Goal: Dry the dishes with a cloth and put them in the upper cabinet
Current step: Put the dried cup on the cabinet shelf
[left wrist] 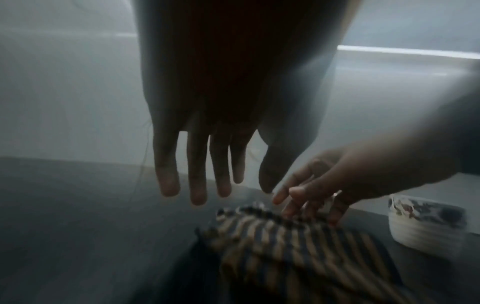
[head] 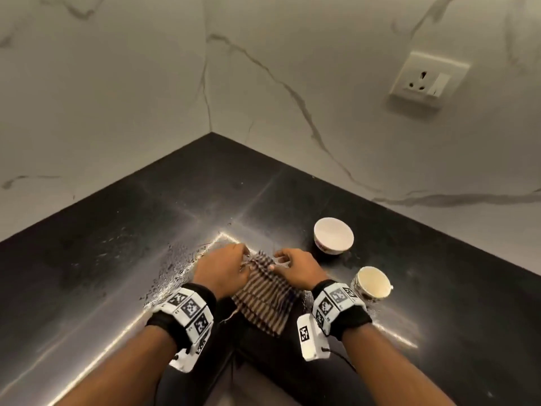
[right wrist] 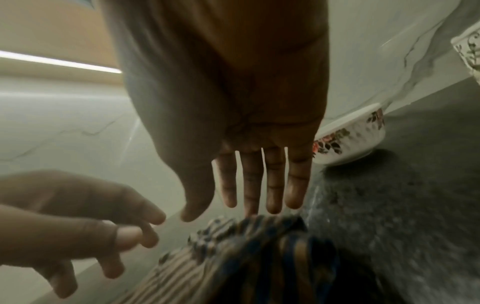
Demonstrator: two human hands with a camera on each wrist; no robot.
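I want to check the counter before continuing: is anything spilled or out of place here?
Yes. Water drops lie scattered on the black counter left of the striped cloth. Both bowls stand upright, with no damage visible.

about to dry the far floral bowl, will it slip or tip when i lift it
The white floral ceramic bowl looks glazed, and water droplets spot the black counter, so probably slippery. It narrows to a small foot, so a push may tip it. Likely fragile if dropped.

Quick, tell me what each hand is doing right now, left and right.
Left hand: open, fingers straight above the striped cloth, holding nothing.
Right hand: open, fingers straight, tips at the cloth's top edge, not gripping it.
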